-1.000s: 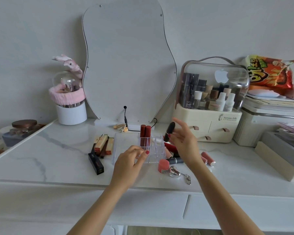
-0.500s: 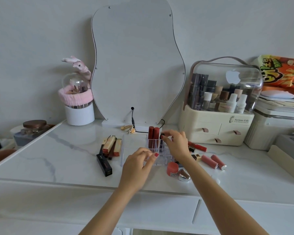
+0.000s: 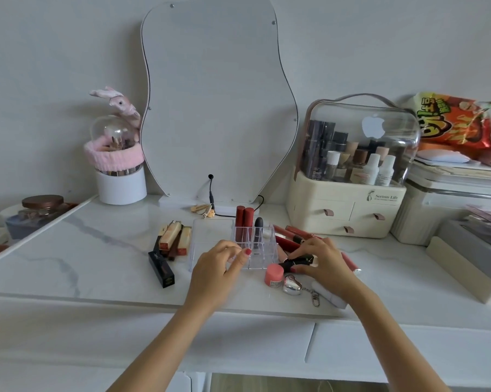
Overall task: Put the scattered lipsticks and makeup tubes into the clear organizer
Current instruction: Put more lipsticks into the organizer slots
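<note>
Right hand [image 3: 322, 261] is down on the marble, fingers curled around a black lipstick tube with a gold band [image 3: 296, 261] lying flat just right of the clear acrylic organizer [image 3: 262, 254] — looks like the pick-up step for the next piece. Left hand [image 3: 218, 267] rests loosely curled against the organizer's front left edge, fingertips touching the wall, apparently steadying it; it holds nothing else.

Two red tubes [image 3: 244, 222] and a dark grey lipstick [image 3: 258, 226] already stand upright in the back cells; the front cells look free. Next move, I'd judge — lift, tip the tube upright, drop it into an open cell.

Tight on the right: a pink round pot [image 3: 274, 274], a silver heart keychain [image 3: 292, 284] and red tubes [image 3: 288, 241] crowd that side. The table's front edge [image 3: 125, 299] is near; boxed lipsticks [image 3: 172, 240] wait on the left.
</note>
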